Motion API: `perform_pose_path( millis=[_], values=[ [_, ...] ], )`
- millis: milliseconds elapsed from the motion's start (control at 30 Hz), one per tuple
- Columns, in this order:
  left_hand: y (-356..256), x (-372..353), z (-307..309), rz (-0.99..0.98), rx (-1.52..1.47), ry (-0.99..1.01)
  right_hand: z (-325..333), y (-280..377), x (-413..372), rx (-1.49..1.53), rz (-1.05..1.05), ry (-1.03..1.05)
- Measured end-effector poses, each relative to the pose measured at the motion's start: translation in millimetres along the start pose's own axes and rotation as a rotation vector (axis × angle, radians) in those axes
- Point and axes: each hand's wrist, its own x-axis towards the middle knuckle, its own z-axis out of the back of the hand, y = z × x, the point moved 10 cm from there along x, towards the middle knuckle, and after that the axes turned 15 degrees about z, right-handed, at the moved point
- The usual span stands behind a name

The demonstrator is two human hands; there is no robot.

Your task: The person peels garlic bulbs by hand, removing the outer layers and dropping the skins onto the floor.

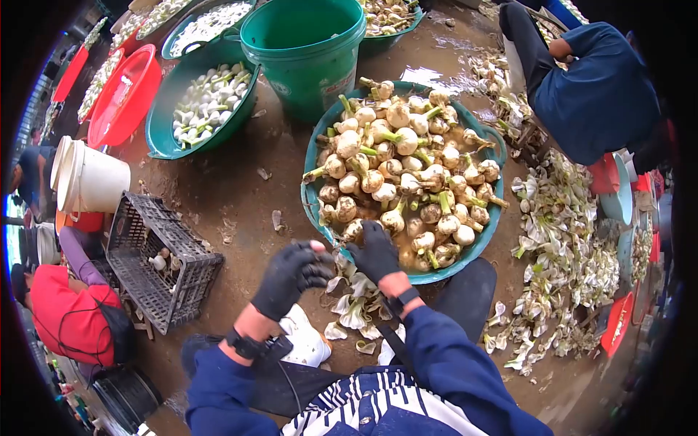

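My left hand [294,277], in a black glove with one bare fingertip, hovers beside the near left rim of a teal tub [308,198]. Its fingers are loosely bent and apart, with nothing visible in them. Over that rim reaches my right hand [376,252], also black-gloved, its thumb and fingers around a soil-stained garlic bulb [352,231]; some fingertips are hidden. The tub is heaped with garlic bulbs [408,142] with short cut stems, many still brown with mud. Below my hands lie pale peeled skins [354,309] on the wet ground.
Behind the tub stands a tall green bucket [302,62]; left of it, a green basin [161,134] holds cleaner white bulbs. A black crate [193,294] and white bucket [105,178] stand left. Husks [563,254] pile up right. Co-workers sit at left [73,312] and upper right [600,91].
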Motion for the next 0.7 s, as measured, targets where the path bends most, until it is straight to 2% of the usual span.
perform_pose_path(
  millis=[133,333,400,533,567,700],
  values=[
    [35,9,3,0.047,0.049,-0.033,-39,-12,20,-0.064,-0.210,0.171],
    [36,15,4,-0.082,0.287,-0.066,-17,-15,24,-0.002,-0.255,0.045],
    [38,17,3,-0.086,0.295,-0.084,-13,-24,24,0.023,-0.244,0.043],
    [45,24,-5,-0.079,0.357,-0.056,-20,-13,15,-0.118,-0.270,0.162],
    [46,24,-6,-0.084,0.379,-0.054,-26,-11,17,-0.133,-0.232,0.132],
    [48,22,-6,-0.088,0.413,-0.059,-34,-17,24,-0.034,-0.371,0.034]
  ],
)
